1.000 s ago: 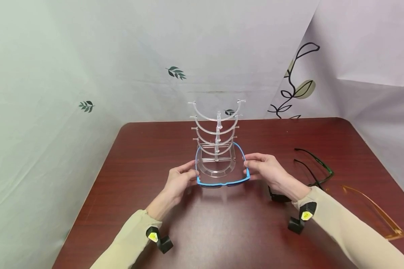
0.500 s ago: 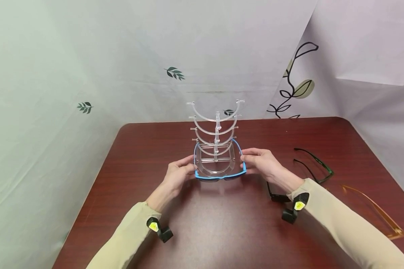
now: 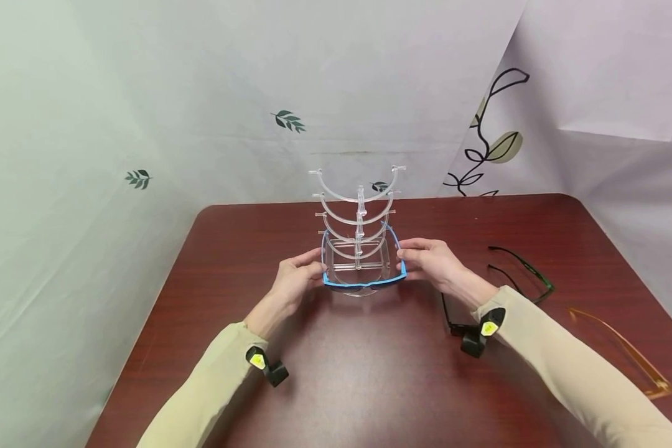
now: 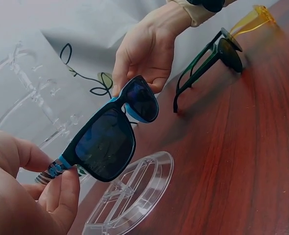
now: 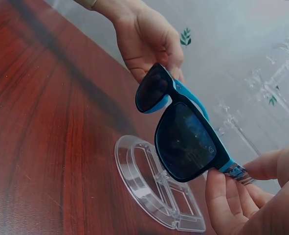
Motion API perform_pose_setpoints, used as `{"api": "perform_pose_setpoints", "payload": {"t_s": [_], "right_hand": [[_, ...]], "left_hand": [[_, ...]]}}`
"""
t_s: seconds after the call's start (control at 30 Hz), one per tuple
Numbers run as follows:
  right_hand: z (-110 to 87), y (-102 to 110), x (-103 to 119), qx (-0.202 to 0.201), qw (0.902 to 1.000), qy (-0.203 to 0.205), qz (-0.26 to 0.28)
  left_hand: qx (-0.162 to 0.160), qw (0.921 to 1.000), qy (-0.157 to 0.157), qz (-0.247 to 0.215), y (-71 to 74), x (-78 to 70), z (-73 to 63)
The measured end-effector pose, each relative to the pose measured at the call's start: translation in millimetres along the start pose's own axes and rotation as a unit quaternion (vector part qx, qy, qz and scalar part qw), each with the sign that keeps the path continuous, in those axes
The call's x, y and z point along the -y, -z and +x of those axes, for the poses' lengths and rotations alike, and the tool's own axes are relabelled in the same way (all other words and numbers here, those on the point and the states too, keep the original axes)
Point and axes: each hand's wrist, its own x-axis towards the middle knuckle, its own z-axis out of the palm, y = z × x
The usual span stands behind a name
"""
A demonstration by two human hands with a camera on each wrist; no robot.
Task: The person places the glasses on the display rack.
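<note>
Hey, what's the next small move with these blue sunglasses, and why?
I'd probably ease the sunglasses gently toward the clear stand, aiming the temples at its lowest curved bar. The left hand and right hand each grip one side, the temples are unfolded and point toward the stand, and the lenses hang above its base.

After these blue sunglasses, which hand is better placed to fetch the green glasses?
Probably the right hand, once free: the green glasses lie on its side; the left hand is across the blue sunglasses.
</note>
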Motion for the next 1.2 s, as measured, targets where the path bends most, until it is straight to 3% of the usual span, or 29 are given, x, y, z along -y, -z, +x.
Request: {"api": "perform_pose_setpoints", "payload": {"t_s": [0.4,0.7,1.2], "right_hand": [[17.3,-2.5,5.0,-0.013,0.9998,-0.014,-0.010],[22.8,0.1,5.4,-0.017,0.9998,-0.010,0.008],[37.5,-4.1,6.1,-0.022,0.9993,-0.007,0.029]], "left_hand": [[-0.009,0.9999,0.005,-0.009,3.5,-4.8,13.7],[-0.006,0.9999,0.008,-0.007,2.2,-6.5,22.9],[-0.027,0.9996,0.008,-0.004,3.0,-9.3,32.5]]}}
